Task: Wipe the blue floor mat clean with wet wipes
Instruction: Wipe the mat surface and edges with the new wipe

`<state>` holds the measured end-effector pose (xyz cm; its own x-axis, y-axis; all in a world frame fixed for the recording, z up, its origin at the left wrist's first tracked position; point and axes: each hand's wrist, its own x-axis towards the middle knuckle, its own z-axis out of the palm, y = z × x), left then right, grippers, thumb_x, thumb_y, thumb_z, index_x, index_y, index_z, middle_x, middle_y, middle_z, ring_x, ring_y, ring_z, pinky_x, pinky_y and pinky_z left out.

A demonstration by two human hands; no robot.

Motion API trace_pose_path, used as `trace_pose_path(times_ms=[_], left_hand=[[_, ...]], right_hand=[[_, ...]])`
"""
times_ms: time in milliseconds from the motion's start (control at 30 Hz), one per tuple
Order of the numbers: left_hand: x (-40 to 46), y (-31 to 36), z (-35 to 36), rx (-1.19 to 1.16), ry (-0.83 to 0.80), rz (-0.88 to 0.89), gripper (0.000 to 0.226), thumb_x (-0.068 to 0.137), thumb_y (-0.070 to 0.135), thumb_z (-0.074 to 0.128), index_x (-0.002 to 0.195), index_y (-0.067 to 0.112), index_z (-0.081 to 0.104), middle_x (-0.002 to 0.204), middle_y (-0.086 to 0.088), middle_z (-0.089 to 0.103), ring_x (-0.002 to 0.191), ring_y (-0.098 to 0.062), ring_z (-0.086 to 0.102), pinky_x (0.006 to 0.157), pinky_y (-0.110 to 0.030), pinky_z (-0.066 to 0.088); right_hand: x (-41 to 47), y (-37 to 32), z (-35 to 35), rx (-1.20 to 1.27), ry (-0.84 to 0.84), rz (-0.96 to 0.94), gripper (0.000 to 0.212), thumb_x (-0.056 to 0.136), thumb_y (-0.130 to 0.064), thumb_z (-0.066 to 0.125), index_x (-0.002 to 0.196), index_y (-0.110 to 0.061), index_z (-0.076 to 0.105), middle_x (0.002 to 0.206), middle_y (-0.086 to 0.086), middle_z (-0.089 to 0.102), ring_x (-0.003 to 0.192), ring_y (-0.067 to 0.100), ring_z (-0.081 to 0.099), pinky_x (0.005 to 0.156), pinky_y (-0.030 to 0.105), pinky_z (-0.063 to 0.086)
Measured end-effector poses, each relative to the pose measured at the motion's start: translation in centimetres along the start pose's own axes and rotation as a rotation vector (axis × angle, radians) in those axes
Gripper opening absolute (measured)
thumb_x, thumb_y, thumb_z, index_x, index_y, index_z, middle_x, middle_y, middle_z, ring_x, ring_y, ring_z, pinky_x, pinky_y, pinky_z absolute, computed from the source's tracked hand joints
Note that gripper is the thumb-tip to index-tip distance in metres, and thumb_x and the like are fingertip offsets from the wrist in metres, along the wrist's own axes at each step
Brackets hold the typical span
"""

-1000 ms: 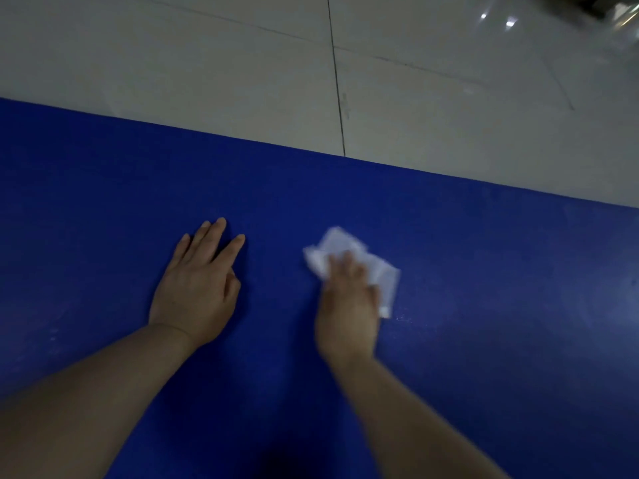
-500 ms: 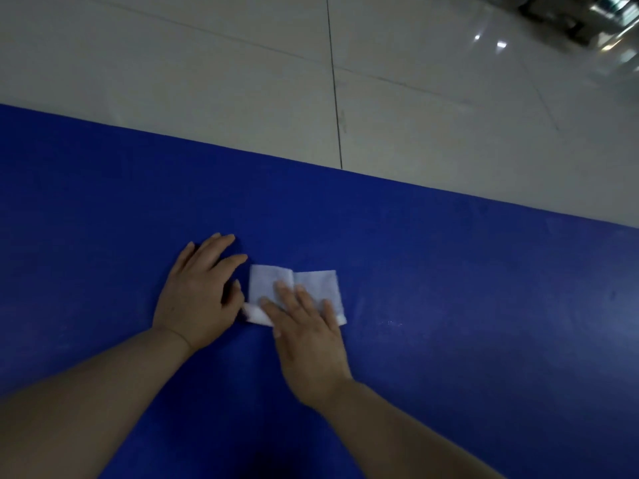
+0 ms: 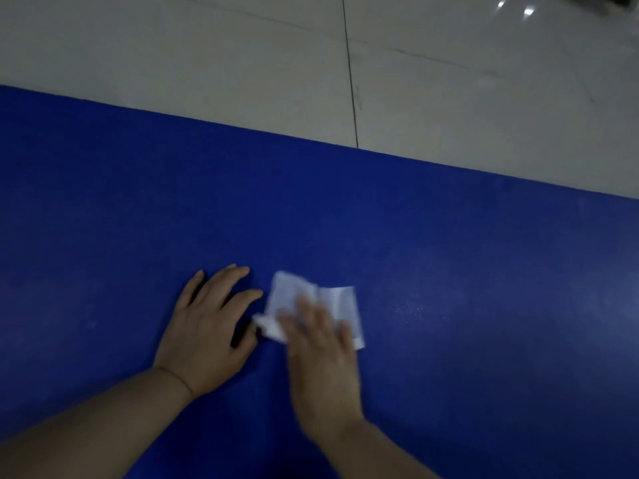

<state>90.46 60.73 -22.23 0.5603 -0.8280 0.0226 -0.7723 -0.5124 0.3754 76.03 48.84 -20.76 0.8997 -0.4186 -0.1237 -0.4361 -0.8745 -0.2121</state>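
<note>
While my left hand (image 3: 207, 331) lies flat, fingers spread, on the mat (image 3: 449, 271), my right hand (image 3: 321, 354) presses the wipe (image 3: 311, 305) beside it. Blur hides detail, but those fingers look straight.

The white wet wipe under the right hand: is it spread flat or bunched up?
Mostly spread: the white wet wipe lies flat on the blue floor mat, rumpled at its left edge.

Motion-blurred right hand (image 3: 323, 354) over part of white wipe (image 3: 340, 300).
</note>
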Motion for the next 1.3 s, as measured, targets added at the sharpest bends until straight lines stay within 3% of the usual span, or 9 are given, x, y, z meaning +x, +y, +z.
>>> trace_pose_path(times_ms=[200,333,533,633,767,900,1067,1167,1300], left_hand=[[0.0,0.2,-0.1,-0.010,0.030,0.003,0.045,0.085,0.037,0.040,0.115,0.013,0.065,0.137,-0.010,0.049,0.130,-0.024,0.043,0.113,-0.052,0.025],[0.1,0.3,-0.1,0.003,0.026,-0.002,0.047,0.083,0.037,0.040,0.113,0.012,0.065,0.137,-0.011,0.050,0.129,-0.024,0.042,0.113,-0.047,0.020],[0.3,0.2,-0.1,-0.005,0.017,-0.003,0.047,0.082,0.037,0.040,0.113,0.012,0.065,0.137,-0.011,0.050,0.129,-0.024,0.040,0.113,-0.046,0.019],[0.1,0.3,-0.2,-0.001,0.007,-0.016,0.047,0.084,0.038,0.039,0.115,0.013,0.065,0.138,-0.009,0.049,0.130,-0.023,0.041,0.115,-0.045,0.019],[0.1,0.4,-0.4,-0.004,0.004,-0.023,0.049,0.084,0.039,0.037,0.114,0.013,0.065,0.137,-0.009,0.048,0.130,-0.024,0.042,0.115,-0.047,0.020],[0.1,0.5,-0.4,-0.006,-0.002,-0.030,0.049,0.083,0.039,0.037,0.115,0.012,0.064,0.137,-0.010,0.048,0.130,-0.026,0.043,0.114,-0.050,0.022],[0.1,0.6,-0.5,-0.004,0.006,-0.031,0.049,0.084,0.038,0.038,0.115,0.012,0.064,0.138,-0.009,0.048,0.129,-0.026,0.043,0.114,-0.049,0.022],[0.0,0.6,-0.5,-0.003,0.002,-0.035,0.050,0.084,0.040,0.036,0.116,0.012,0.064,0.138,-0.009,0.048,0.130,-0.026,0.043,0.115,-0.049,0.022],[0.1,0.7,-0.6,-0.008,0.004,-0.035,0.052,0.083,0.040,0.036,0.116,0.012,0.064,0.138,-0.009,0.048,0.129,-0.026,0.043,0.115,-0.050,0.021]], right_hand=[[-0.5,7.4,-1.8,0.129,0.068,0.551,0.054,0.100,-0.011,0.023,0.150,-0.030,0.023,0.159,-0.009,0.006,0.147,0.012,-0.001,0.120,0.043,0.003],[-1.5,1.0,0.1,0.062,0.075,0.320,0.057,0.080,-0.017,0.031,0.133,-0.027,0.047,0.146,0.002,0.043,0.133,0.031,0.041,0.100,0.054,0.040],[-4.1,-1.3,0.8,0.031,0.016,-0.065,0.058,0.077,-0.022,0.038,0.134,-0.031,0.041,0.146,-0.004,0.044,0.134,0.018,0.038,0.105,0.044,0.027],[-2.4,5.9,-0.7,0.043,0.127,0.305,0.058,0.087,-0.012,0.035,0.143,-0.027,0.036,0.146,0.004,0.044,0.134,0.024,0.041,0.104,0.051,0.034],[-1.6,10.4,-2.6,0.169,0.134,0.736,0.053,0.100,-0.010,0.028,0.149,-0.029,0.026,0.158,-0.002,0.017,0.145,0.018,0.012,0.117,0.047,0.008],[-3.6,3.7,-0.8,0.025,0.081,0.431,0.054,0.085,-0.018,0.030,0.136,-0.022,0.045,0.146,0.008,0.043,0.131,0.035,0.043,0.098,0.057,0.038],[-7.8,-0.3,0.4,0.013,-0.061,-0.078,0.055,0.078,-0.028,0.039,0.132,-0.032,0.045,0.145,-0.005,0.046,0.133,0.020,0.041,0.106,0.047,0.030],[-5.2,5.8,-1.1,-0.042,-0.006,0.177,0.058,0.083,-0.012,0.034,0.140,-0.022,0.040,0.148,-0.004,0.037,0.132,0.022,0.044,0.102,0.049,0.041],[-3.6,10.5,-2.6,0.096,0.057,0.571,0.058,0.101,-0.005,0.029,0.152,-0.029,0.014,0.154,-0.014,-0.004,0.147,0.014,0.000,0.120,0.041,0.003]])
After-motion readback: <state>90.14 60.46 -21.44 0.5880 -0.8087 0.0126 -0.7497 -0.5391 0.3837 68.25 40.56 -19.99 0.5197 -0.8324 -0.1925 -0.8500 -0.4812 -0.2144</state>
